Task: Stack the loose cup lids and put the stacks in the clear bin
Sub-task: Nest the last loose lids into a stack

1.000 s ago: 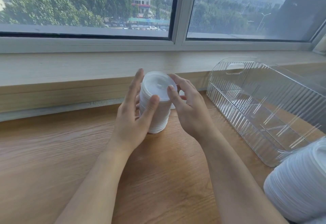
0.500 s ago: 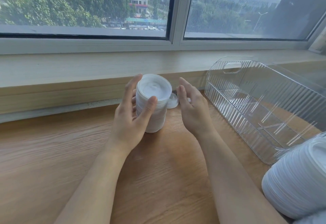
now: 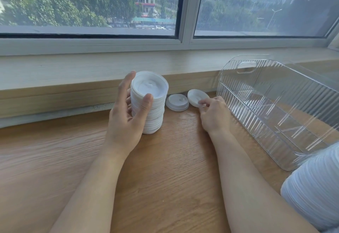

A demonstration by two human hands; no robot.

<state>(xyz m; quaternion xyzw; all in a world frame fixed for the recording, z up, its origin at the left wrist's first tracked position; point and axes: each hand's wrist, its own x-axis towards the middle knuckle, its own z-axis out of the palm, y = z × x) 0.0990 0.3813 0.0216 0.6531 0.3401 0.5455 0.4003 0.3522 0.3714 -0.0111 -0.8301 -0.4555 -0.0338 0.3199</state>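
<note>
Wood-grain worktop [image 3: 165,168] under window. My left hand [image 3: 124,122] fingers wrap tall white plastic lid stack [image 3: 149,104] near back edge; right hand [image 3: 214,115] pinches tilted loose white lid [image 3: 197,96] beside ribbed clear bin [image 3: 275,107]. Risk: loose hold, stack topples w/ off-centre add.

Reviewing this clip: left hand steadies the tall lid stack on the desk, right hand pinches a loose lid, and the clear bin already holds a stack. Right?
Not quite. In the head view the clear bin holds no lids. The rest stands: the left hand steadies the tall lid stack, the right hand pinches a loose lid.
</note>
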